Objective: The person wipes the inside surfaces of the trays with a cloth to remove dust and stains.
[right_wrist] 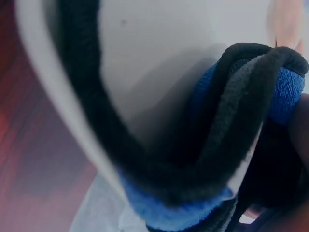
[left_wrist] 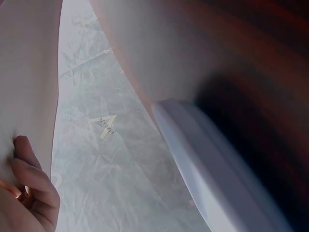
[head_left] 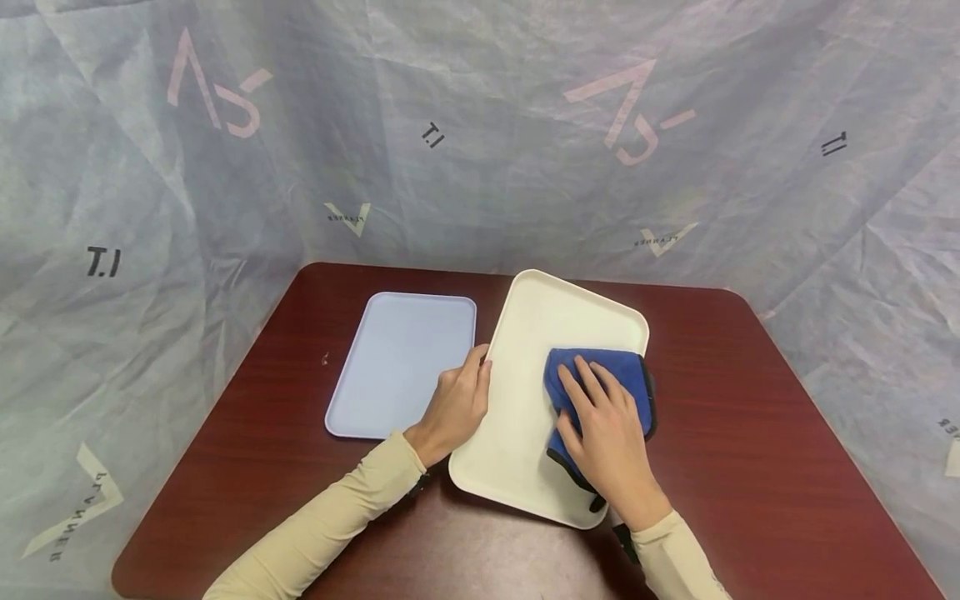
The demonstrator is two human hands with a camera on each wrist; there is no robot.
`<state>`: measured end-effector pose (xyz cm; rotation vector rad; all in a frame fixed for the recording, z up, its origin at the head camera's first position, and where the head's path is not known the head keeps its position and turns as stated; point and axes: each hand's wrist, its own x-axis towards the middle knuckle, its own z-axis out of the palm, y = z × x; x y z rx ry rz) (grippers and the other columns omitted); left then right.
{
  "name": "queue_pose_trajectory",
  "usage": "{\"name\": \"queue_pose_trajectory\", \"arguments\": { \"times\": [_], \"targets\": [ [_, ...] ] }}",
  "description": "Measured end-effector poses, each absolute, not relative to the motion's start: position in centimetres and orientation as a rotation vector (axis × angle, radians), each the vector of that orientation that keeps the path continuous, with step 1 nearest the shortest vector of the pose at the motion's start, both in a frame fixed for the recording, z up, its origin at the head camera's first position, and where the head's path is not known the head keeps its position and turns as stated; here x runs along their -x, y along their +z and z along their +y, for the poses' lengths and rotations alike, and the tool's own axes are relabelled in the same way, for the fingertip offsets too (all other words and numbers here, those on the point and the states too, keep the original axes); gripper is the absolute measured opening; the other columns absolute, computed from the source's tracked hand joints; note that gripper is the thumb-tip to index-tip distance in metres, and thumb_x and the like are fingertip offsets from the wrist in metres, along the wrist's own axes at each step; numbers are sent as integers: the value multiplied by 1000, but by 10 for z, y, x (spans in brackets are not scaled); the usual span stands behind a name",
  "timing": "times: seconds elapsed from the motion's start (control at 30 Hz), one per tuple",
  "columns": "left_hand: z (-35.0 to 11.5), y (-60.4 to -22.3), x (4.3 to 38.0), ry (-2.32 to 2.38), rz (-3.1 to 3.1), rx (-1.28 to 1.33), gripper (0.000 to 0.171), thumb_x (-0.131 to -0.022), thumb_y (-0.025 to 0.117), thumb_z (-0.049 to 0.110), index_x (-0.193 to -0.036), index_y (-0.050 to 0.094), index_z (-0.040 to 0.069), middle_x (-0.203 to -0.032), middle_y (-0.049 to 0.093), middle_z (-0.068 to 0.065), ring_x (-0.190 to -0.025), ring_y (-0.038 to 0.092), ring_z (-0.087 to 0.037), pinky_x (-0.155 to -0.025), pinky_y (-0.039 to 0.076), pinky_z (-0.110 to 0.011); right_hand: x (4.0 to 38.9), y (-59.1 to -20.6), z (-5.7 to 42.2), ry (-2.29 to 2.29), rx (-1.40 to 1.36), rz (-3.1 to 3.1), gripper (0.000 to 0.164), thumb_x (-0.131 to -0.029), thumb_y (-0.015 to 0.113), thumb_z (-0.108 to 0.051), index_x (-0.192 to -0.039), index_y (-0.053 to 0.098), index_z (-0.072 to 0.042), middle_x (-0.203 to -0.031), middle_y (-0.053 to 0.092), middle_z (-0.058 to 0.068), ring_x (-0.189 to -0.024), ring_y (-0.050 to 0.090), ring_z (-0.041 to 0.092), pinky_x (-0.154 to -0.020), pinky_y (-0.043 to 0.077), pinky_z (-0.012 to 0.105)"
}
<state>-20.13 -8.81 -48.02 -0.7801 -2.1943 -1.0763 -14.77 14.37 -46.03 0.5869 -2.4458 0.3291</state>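
Note:
A white tray (head_left: 517,417) is held tilted above the table. My left hand (head_left: 456,404) grips its left rim; in the left wrist view its curled fingers (left_wrist: 36,188) lie against the tray's surface. On the tray's right half is a folded blue cloth (head_left: 626,375) with black edging. My right hand (head_left: 603,433) rests on this cloth with fingers extended and spread, pressing it to the tray. Close up in the right wrist view, the cloth's dark border (right_wrist: 96,125) loops along the tray's edge, and a fold shows a grey inner side.
A light blue tray (head_left: 412,358) lies flat on the dark red table (head_left: 750,433), left of the white tray and close to my left hand. Grey printed sheeting (head_left: 495,150) hangs around the table's back and sides.

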Motion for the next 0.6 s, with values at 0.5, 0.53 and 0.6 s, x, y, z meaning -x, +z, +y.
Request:
{"name": "queue_pose_trajectory", "arguments": {
  "times": [0.5, 0.53, 0.6],
  "targets": [
    [-93, -474, 205, -1071, -2193, 763, 31, -108, 39, 11, -127, 51, -9, -81, 70, -18, -66, 67, -13, -53, 52, -21, 148, -471, 175, 310, -511, -2496, 54, -88, 64, -16, -142, 56, -7, -147, 48, 20, -133, 43, 40, -103, 36, 62],
    [-93, -474, 205, -1069, -2194, 763, 31, -108, 38, 12, -127, 51, -9, -81, 70, -18, -65, 66, -12, -53, 52, -21, 148, -471, 176, 313, -512, -2496, 54, -89, 63, -16, -142, 56, -7, -147, 48, 20, -134, 43, 40, -103, 35, 62],
    [-94, -475, 206, -1069, -2198, 762, 31, -108, 38, 12, -128, 51, -8, -79, 70, -17, -63, 65, -11, -52, 51, -20, 148, -472, 176, 317, -516, -2492, 54, -89, 62, -16, -142, 56, -7, -147, 48, 20, -134, 42, 41, -104, 34, 62]
  ]
}}
